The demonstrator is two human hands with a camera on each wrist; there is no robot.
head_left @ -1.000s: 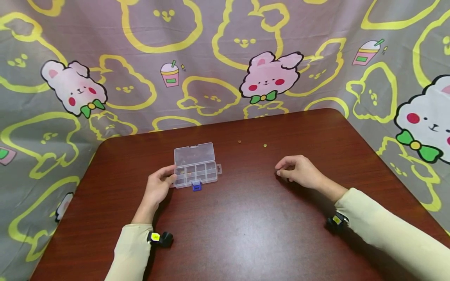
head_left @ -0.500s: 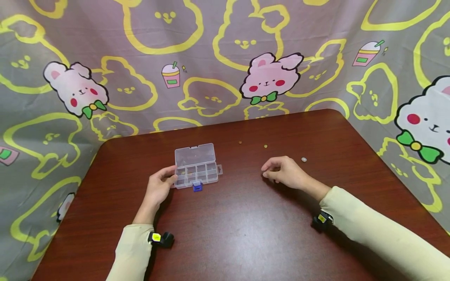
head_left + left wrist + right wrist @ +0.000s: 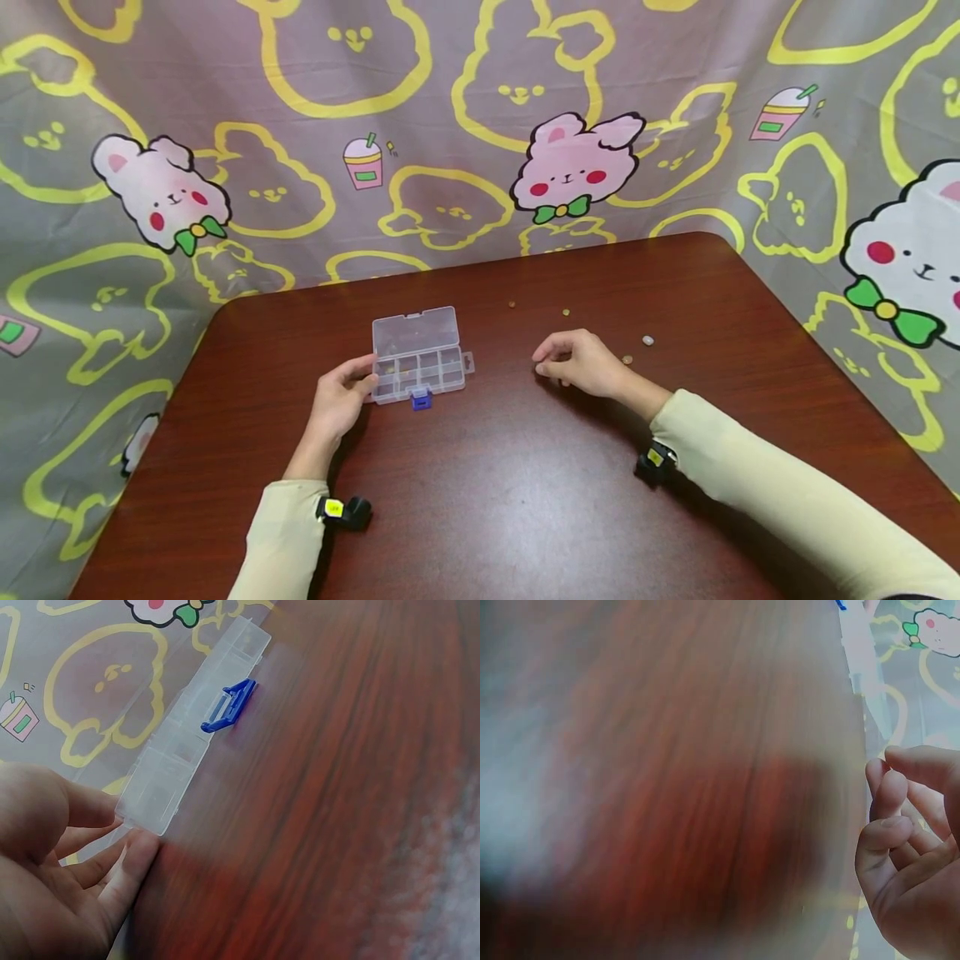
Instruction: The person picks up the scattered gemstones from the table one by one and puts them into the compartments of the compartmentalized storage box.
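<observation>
A clear plastic compartment box with a blue latch stands on the table, lid tilted back. A few tiny yellowish pieces lie in its far left compartments. My left hand grips the box's left end between thumb and fingers; the left wrist view shows the fingertips at its corner. My right hand hovers right of the box, thumb and index fingertips close together. I cannot tell whether something tiny is between them.
Beyond and beside the right hand lie small stone-like pieces: a whitish one, a tan one, a yellow one and a brownish one. The dark wooden table backs onto a patterned curtain.
My right hand has moved left toward the box, uncovering the whitish piece and then the tan one. The left hand and box have stayed in place.
</observation>
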